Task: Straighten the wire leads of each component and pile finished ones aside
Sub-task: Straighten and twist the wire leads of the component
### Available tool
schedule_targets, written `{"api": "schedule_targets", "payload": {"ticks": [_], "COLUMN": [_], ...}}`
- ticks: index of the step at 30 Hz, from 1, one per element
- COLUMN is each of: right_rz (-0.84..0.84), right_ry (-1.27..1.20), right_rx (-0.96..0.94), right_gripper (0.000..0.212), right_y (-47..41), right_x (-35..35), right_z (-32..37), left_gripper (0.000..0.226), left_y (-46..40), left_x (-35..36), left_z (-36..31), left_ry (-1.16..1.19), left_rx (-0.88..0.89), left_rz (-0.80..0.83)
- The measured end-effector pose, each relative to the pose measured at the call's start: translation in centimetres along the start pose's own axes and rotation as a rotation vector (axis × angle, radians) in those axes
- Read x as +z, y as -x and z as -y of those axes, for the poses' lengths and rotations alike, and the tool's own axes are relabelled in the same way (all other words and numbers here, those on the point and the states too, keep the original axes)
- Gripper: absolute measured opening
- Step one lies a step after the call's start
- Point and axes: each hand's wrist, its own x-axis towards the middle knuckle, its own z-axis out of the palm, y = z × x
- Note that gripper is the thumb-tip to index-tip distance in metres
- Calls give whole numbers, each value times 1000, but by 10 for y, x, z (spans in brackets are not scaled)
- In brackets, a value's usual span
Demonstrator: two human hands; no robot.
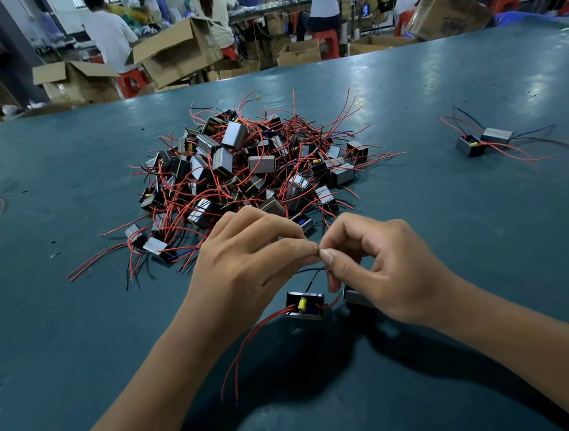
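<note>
Both hands [317, 257] on black-cased component's [304, 305] thin black lead [310, 272]

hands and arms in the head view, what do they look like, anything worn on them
Both are bare. The left hand and the right hand wear no gloves, and no rings show on the visible fingers. Both forearms are uncovered up to the bottom edge of the picture: no sleeve, watch, wristband or grounding strap is in view. The fingernails that show are short and unpainted.
</note>
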Motion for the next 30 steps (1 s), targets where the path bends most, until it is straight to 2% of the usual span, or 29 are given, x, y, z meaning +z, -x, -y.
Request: {"api": "schedule_targets", "payload": {"ticks": [7, 14, 18, 21, 25, 28, 30], "right_rz": [-37, -70, -91, -104, -127, -143, -168], "right_ry": [117, 163, 207, 262, 339, 337, 281], "right_rx": [-74, -99, -118, -152, -203, -185, -104], "right_gripper": [8, 7, 7, 7, 15, 14, 11], "right_y": [1, 2, 2, 1, 0, 0, -1], "right_x": [-1, 0, 2, 4, 6, 7, 6], "right_z": [0, -1, -1, -2, 0, 0, -4], "left_gripper": [19, 21, 19, 15, 22, 24, 25], "left_y": [-5, -6, -5, -4, -9, -9, -7], "left_x": [2, 1, 2, 4, 6, 7, 7], "left_z": [-6, -13, -16, -18, -21, -21, -19], "left_ry": [108, 380, 426, 513, 698, 783, 812], "left_rx": [-146, -405, -485, -575, -690, -746, -755], "left_rz": [38, 162, 229, 253, 262, 259, 240]}}
